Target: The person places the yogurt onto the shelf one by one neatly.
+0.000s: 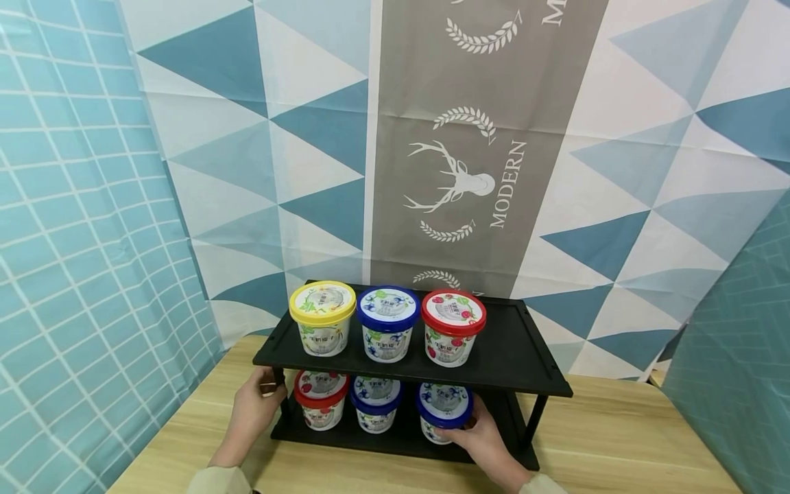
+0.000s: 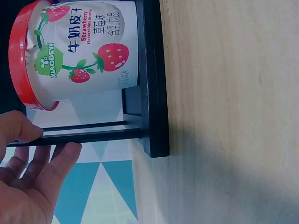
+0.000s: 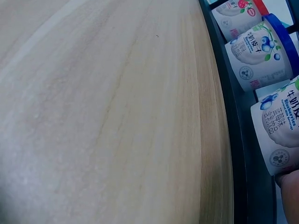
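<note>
A black two-tier rack (image 1: pixel 515 336) stands on the wooden table. My left hand (image 1: pixel 253 406) grips its left front post (image 2: pixel 100 136), thumb on one side and fingers on the other. My right hand (image 1: pixel 484 446) holds a blue-lidded blueberry milk tub (image 1: pixel 443 405) at the right of the lower tier, fingers around its side. In the right wrist view only a bit of that hand (image 3: pixel 290 196) shows beside the tub's base. To the left on the same tier stand a blue-lidded tub (image 1: pixel 376 405) and a red-lidded strawberry tub (image 2: pixel 88 51).
On the upper tier, a yellow-lidded tub (image 1: pixel 324 319), a blue-lidded tub (image 1: pixel 387 324) and a red-lidded tub (image 1: pixel 453 328) stand in a row. Behind the rack hangs a patterned cloth (image 1: pixel 321 158). The wooden table (image 1: pixel 617 432) extends in front and to both sides.
</note>
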`<action>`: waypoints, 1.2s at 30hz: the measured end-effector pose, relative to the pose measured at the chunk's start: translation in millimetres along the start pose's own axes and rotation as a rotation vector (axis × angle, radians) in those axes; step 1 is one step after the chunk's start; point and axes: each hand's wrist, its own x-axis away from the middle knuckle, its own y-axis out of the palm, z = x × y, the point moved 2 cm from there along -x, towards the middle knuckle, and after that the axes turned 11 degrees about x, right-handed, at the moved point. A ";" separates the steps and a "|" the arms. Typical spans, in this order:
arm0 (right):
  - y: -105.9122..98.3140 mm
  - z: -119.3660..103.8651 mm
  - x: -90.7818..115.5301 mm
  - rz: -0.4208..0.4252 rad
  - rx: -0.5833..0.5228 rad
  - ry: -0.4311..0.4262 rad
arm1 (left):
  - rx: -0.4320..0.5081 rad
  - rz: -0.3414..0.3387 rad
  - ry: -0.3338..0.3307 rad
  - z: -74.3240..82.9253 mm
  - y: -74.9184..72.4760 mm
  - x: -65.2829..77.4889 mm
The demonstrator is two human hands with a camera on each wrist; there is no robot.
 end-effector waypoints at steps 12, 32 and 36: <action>4.1 1.2 -3.0 -0.045 -0.026 -0.031 | 0.006 0.001 -0.001 1.8 0.1 -0.1; 9.0 5.5 -9.2 -0.111 -0.041 -0.011 | 0.001 -0.001 0.005 2.6 0.2 1.2; 8.5 4.2 -9.7 -0.124 -0.027 0.018 | 0.006 -0.001 0.010 2.2 0.2 0.4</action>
